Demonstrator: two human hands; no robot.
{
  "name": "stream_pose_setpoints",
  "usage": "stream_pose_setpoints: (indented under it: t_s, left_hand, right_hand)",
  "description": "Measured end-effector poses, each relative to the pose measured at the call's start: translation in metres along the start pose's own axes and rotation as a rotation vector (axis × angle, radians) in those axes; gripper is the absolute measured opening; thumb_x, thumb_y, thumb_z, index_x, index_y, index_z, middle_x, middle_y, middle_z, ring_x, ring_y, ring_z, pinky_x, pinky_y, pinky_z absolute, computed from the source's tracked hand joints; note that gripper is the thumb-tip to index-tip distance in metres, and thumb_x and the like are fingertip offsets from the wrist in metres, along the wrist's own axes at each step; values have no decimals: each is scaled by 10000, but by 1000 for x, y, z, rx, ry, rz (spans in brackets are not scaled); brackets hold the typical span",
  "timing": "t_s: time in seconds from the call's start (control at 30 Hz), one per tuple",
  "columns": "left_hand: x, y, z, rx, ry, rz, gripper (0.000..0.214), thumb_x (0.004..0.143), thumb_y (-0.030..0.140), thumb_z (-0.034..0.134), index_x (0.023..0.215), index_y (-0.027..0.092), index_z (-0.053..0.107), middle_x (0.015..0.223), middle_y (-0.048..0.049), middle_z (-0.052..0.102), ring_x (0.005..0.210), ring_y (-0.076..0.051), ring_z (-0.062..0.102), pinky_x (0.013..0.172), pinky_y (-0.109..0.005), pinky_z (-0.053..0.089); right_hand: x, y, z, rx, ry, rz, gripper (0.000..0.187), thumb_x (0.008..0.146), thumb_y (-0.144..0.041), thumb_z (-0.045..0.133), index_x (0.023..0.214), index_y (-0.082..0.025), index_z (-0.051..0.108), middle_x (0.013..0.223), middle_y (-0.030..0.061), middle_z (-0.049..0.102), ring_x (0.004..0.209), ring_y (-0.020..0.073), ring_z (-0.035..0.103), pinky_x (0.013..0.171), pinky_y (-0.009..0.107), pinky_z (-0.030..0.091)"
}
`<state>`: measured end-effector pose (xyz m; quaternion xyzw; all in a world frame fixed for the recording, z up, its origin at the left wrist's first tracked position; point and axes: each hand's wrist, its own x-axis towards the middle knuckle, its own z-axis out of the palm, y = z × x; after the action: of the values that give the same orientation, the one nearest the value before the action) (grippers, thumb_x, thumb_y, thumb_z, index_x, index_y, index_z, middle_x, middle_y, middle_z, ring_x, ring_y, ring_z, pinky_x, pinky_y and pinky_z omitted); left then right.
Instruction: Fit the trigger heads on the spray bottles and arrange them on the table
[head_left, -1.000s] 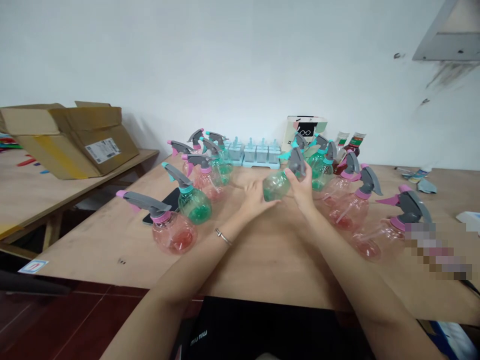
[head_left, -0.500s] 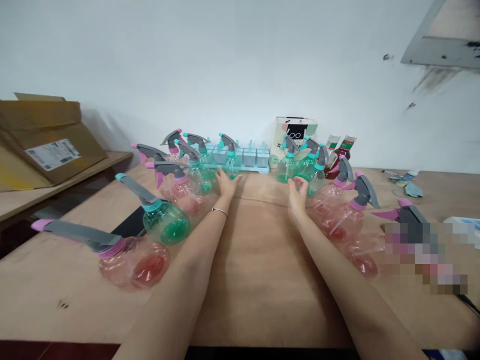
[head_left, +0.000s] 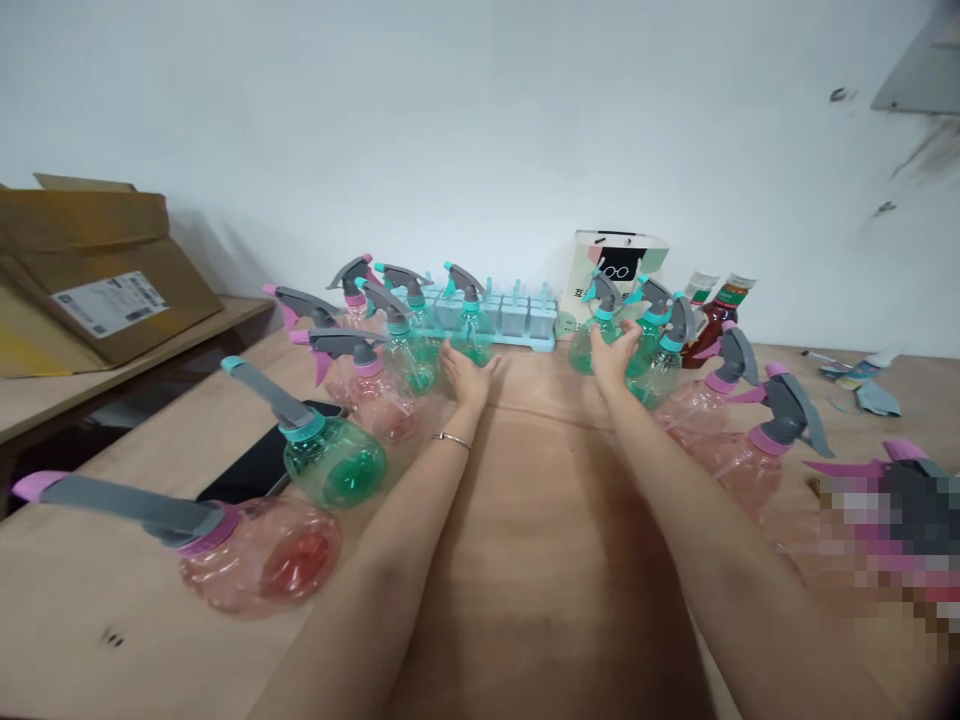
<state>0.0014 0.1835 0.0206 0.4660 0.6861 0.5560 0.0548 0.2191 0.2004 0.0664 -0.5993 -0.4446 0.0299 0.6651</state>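
Note:
My left hand (head_left: 469, 380) is open, fingers apart, just in front of a clear green spray bottle (head_left: 472, 328) with a grey trigger head; contact cannot be made out. Across from it, my right hand (head_left: 615, 358) has thumb and fingers apart, overlapping another green spray bottle (head_left: 581, 352). More green bottles (head_left: 651, 335) stand beside that hand. On the left a row of pink bottles (head_left: 375, 395) and green ones runs toward me, ending with a green bottle (head_left: 334, 460) and a large pink bottle (head_left: 259, 555). Pink bottles (head_left: 739, 460) also line the right side.
A light blue rack of lidded compartments (head_left: 514, 318) stands by the wall, next to a printed paper bag (head_left: 570, 300) and two dark red bottles (head_left: 712, 325). A black phone (head_left: 247, 470) lies at left. A cardboard box (head_left: 97, 270) rests on a side table.
My right hand has moved forward to the green bottle, its fingers spreading from a near pinch. My left hand stays by its bottle. The view has shifted slightly.

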Motion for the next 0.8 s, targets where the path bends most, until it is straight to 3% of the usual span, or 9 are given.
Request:
stream_pose_setpoints:
  t_s: [0.13, 0.27, 0.37, 0.5, 0.63, 0.8]
  left_hand:
    - [-31, 16, -13, -8, -25, -72, 978, 658, 370, 833, 1388, 111, 236, 1459, -249, 313, 1397, -347, 303, 1119, -467, 294]
    - [-71, 30, -36, -33, -167, 1, 747, 795, 369, 695, 1369, 165, 263, 1486, -203, 296, 1412, -323, 288, 1114, -504, 291]
    - [-107, 32, -60, -30, -423, 144, 614, 852, 358, 608, 1349, 172, 299, 1475, -196, 333, 1415, -319, 294, 1120, -540, 266]
    - [-147, 24, -98, 7, -798, 482, 628, 838, 426, 620, 1337, 156, 351, 1485, -215, 341, 1422, -336, 291, 1128, -538, 270]
    - [-156, 15, -122, 27, -936, 628, 622, 839, 476, 617, 1335, 181, 383, 1516, -197, 325, 1442, -333, 257, 1140, -552, 262]
    - [-148, 11, -120, -80, -898, 455, 625, 837, 459, 622, 1326, 165, 368, 1482, -199, 358, 1424, -331, 294, 1160, -542, 243]
  right_hand:
    - [18, 9, 12, -45, 6, -1, 472, 740, -290, 635, 1124, -168, 391, 1226, 164, 544, 1184, 281, 497, 1035, 446, 365]
    - [29, 14, 17, -36, 1, -52, 526, 731, -311, 673, 1144, -178, 376, 1224, 171, 572, 1160, 274, 549, 1012, 444, 389]
    - [33, 12, 18, -8, -19, -69, 548, 726, -329, 688, 1156, -172, 386, 1212, 170, 593, 1141, 266, 570, 1000, 426, 401]
    - [36, 6, 18, -30, -69, -67, 420, 745, -306, 655, 1095, -161, 474, 1118, 141, 634, 1062, 259, 592, 951, 413, 426]
    - [31, 0, 11, -101, -93, -106, 226, 735, -326, 648, 869, -164, 565, 914, 98, 649, 957, 258, 576, 942, 459, 412]
    - [-2, -19, -10, 255, -282, -62, 352, 671, -462, 697, 847, -178, 590, 794, 26, 633, 748, 168, 559, 756, 340, 480]
